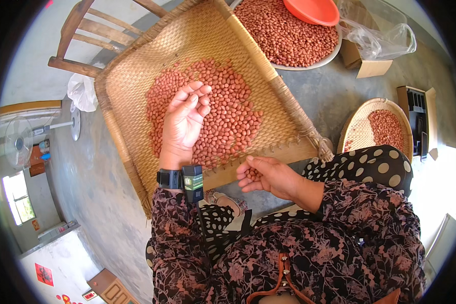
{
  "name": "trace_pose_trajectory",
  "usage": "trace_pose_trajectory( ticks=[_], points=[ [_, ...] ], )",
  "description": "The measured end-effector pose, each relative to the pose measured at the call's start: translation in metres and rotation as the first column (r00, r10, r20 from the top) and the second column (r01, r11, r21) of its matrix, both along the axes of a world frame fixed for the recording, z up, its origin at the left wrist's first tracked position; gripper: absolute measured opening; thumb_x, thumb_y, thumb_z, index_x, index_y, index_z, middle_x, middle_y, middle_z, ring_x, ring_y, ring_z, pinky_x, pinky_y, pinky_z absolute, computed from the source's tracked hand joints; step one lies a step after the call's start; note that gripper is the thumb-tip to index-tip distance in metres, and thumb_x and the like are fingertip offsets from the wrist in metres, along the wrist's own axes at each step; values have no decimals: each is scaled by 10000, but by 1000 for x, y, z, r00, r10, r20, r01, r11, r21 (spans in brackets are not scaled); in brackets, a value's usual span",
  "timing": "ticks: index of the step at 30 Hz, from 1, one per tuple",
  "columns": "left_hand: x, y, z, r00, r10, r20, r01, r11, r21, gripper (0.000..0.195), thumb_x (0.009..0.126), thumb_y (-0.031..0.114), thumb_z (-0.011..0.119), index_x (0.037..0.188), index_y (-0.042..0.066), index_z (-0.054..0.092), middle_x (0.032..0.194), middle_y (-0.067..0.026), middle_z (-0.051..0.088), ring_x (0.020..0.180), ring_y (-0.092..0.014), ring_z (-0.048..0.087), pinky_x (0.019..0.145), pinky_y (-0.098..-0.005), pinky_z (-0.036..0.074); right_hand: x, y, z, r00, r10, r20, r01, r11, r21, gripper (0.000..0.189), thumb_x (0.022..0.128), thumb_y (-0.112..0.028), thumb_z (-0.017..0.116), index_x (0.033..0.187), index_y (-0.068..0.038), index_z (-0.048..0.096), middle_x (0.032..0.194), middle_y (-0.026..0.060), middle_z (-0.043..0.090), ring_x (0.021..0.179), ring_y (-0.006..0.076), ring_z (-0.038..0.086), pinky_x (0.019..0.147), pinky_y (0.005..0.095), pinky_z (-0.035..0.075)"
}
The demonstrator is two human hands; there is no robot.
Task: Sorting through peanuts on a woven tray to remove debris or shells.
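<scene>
Over the heap of shelled red-skinned peanuts [228,110] my left hand [184,121] is raised, palm turned up and fingers loosely curled. Its palm looks bare, and a black band with a small device is strapped round the wrist. The peanuts lie in a woven bamboo winnowing tray [133,95] with a bound rim. Just off the tray's near edge, my right hand [268,178] is curled round a few peanuts [253,174], partly hidden by its fingers.
Beyond the tray stands a wide basin [328,60] of peanuts with a red plastic bowl [315,11] on top. A round woven basket [355,129] with peanuts is at right, near cardboard boxes [374,68]. A wooden chair [70,38] stands behind the tray; a fan [19,144] is at left.
</scene>
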State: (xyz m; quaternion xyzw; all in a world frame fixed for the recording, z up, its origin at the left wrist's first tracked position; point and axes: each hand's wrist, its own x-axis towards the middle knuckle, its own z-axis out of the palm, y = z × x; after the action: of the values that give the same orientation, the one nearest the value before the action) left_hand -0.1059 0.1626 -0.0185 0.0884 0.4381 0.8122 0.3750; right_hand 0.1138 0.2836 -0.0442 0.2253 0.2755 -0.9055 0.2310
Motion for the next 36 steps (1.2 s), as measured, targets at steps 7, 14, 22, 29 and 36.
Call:
trace_pose_trajectory(
  ticks=[7,14,22,29,36],
  points=[
    [-11,-3,-12,984,172,-35,-175,959,-224,231,936,121,575,1117,-22,575,926,-126,655,711,-151,605,613,-242,498,-1,1,1,1000,15,8,-15,1000,-13,412,1024,-345,395,1056,33,556,984,118,565,901,198,594,835,344,547],
    [-23,-4,-15,973,230,-26,-229,937,-263,285,955,233,565,1085,-20,590,880,-115,652,685,-155,603,596,-257,494,0,0,1,1000,6,9,-6,1000,1,429,1010,-380,420,1040,25,559,945,98,561,878,183,592,814,329,554],
    [-21,4,-16,965,233,-118,-261,866,-426,194,918,139,600,1042,-10,615,833,-48,622,684,-127,573,619,-249,478,0,-1,-1,1000,10,11,-10,1000,0,425,1009,-379,424,1035,22,561,943,94,560,873,181,595,814,327,554],
    [-28,24,-29,813,-154,-562,-357,631,-689,91,857,68,648,929,23,682,741,30,605,624,-57,510,572,-197,413,0,-1,-1,1000,4,15,-4,1000,0,428,1009,-381,428,1031,25,562,943,92,555,870,182,594,812,325,554],
    [-41,31,-26,675,-303,-673,-449,555,-700,108,858,48,621,922,-1,692,719,-4,640,640,-62,540,601,-225,438,0,0,-1,1000,7,16,-7,1000,-8,430,1009,-381,428,1035,27,560,947,93,551,874,182,592,818,328,552]
  ],
)
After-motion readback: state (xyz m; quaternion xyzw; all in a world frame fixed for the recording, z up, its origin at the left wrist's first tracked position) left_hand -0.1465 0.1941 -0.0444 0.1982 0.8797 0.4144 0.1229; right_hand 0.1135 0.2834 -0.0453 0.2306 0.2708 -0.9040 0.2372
